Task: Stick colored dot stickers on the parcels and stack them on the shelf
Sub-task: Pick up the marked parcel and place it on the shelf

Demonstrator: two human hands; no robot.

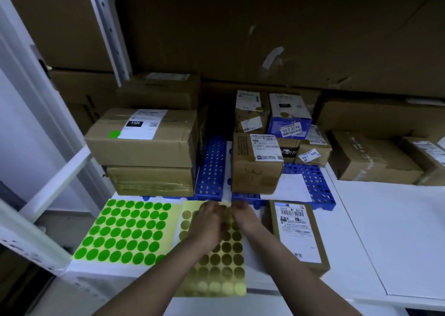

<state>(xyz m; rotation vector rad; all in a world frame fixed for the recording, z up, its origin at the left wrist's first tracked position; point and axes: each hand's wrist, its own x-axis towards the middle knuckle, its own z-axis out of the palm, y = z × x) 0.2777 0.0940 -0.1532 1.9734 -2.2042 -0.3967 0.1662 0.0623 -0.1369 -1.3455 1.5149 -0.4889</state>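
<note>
Both hands meet over the top edge of the gold dot sheet (pixel 216 262): my left hand (pixel 207 224) lies on it with fingers curled, my right hand (pixel 243 215) just beside; blur hides whether either pinches a sticker. A green dot sheet (pixel 125 231) lies to the left on the white counter (pixel 385 231). The flat parcel (pixel 298 233) right of my hands has a label reading "501E". On the blue pallet (pixel 315 183) stand boxes, one marked "53-2-3210"; the stacked box (pixel 142 137) bears a green dot.
</note>
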